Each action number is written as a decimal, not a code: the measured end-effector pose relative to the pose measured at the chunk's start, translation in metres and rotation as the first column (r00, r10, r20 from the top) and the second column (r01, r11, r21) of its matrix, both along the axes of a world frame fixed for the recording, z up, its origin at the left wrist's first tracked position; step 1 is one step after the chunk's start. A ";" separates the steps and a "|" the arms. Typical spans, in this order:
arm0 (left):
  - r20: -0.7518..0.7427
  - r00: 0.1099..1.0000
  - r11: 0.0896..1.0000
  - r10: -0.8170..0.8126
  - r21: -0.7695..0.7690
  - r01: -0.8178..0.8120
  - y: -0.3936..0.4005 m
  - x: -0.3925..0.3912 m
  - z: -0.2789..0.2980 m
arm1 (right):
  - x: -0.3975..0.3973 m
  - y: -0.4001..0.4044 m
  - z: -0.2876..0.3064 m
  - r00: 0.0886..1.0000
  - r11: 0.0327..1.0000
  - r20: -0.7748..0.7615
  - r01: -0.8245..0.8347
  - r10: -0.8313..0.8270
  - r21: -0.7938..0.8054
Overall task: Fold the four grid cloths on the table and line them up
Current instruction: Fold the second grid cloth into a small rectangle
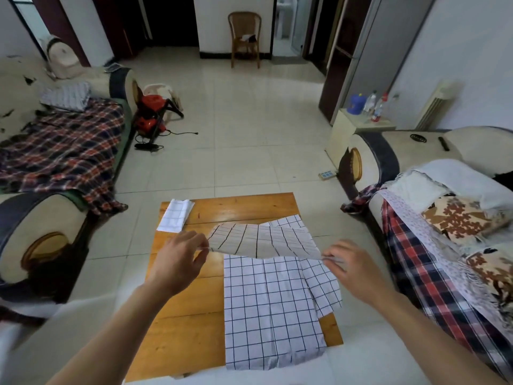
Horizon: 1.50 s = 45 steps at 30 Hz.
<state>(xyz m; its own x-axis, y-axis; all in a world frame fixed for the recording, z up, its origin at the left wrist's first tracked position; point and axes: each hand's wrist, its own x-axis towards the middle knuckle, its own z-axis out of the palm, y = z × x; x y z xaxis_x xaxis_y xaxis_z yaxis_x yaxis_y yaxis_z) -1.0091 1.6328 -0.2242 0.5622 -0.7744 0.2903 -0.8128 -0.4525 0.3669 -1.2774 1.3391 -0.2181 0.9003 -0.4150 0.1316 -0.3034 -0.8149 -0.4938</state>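
1. A wooden table stands on a pale tiled floor, between two sofas.
2. The left hand pinches one end of a grid cloth between thumb and fingertips, with the other fingers loosely curled.
3. The right hand pinches the opposite end of the same cloth, fingers drawn together on its edge.
4. This held cloth hangs in the air above the table, stretched between the two hands and sagging a little in the middle.
5. Below it, a large flat cloth lies spread on the right half of the table, its near edge hanging over the table's front.
6. Another cloth lies partly under that one, sticking out at the right side and at the far side near the table's edge.
7. A folded cloth lies at the far left corner of the table, well apart from the others, partly over the edge.
8. A plaid blanket covers the left sofa.
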 end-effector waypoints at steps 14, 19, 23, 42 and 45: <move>-0.069 0.993 0.957 0.099 0.280 -0.076 0.042 -0.026 -0.058 | 0.006 0.018 -0.087 0.983 0.985 -0.151 -0.077 0.100 0.151; -0.124 0.987 0.940 0.106 0.337 -0.059 0.056 -0.016 -0.079 | 0.012 0.048 -0.111 0.975 0.981 -0.211 -0.036 0.076 0.191; -0.168 0.983 0.933 0.076 0.358 -0.011 0.066 0.005 -0.101 | 0.021 0.070 -0.122 0.964 0.986 -0.264 0.022 0.023 0.165; -0.201 0.973 0.921 0.116 0.390 -0.029 0.048 0.048 -0.195 | 0.041 0.090 -0.229 0.923 0.859 -0.239 0.372 -0.302 0.352; -0.166 0.979 0.931 0.116 0.361 -0.049 0.020 0.062 -0.206 | 0.050 0.077 -0.245 0.930 0.866 -0.229 0.355 -0.289 0.351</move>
